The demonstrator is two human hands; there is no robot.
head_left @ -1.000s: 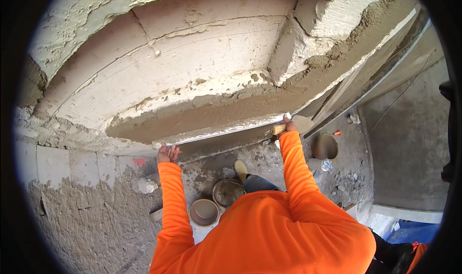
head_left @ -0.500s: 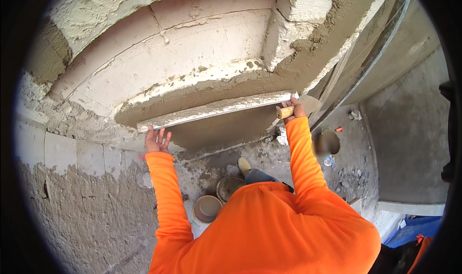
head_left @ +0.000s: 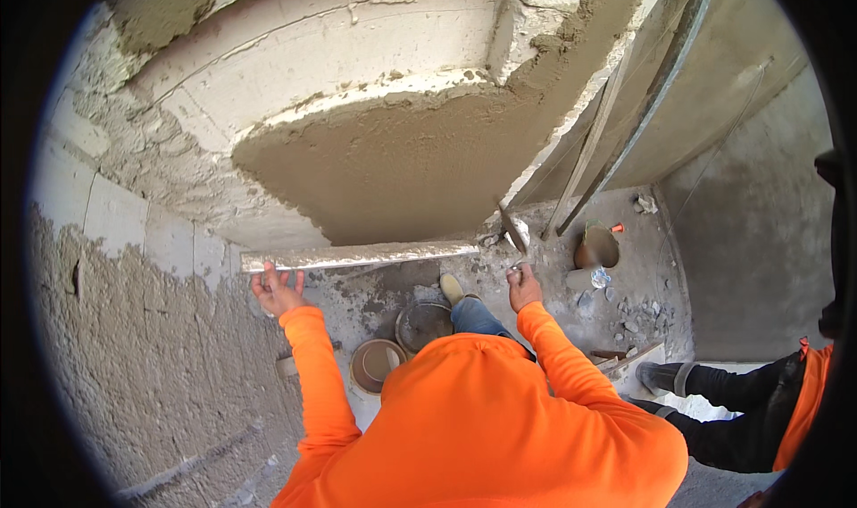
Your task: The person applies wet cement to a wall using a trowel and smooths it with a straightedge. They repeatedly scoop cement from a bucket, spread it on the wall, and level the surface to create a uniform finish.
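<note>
A long, mortar-smeared straightedge board lies level along the lower edge of the plastered wall. My left hand grips it by its left end, fingertips at its underside. Off the board's right end, my right hand is closed around a trowel; its handle is mostly hidden in the fist. The trowel's blade points up and away from me, seen almost edge-on. Wet grey-brown mortar covers the wall patch above the board, its surface fairly even.
Below lie a round tub and a darker basin near my boot. A bucket and rubble stand on the floor at right. Leaning poles flank the wall. Another person's legs show at lower right.
The board has come down the wall toward me, uncovering more mortar. My right hand has left its right end and lowered with the trowel. Another person's legs have come into view.
</note>
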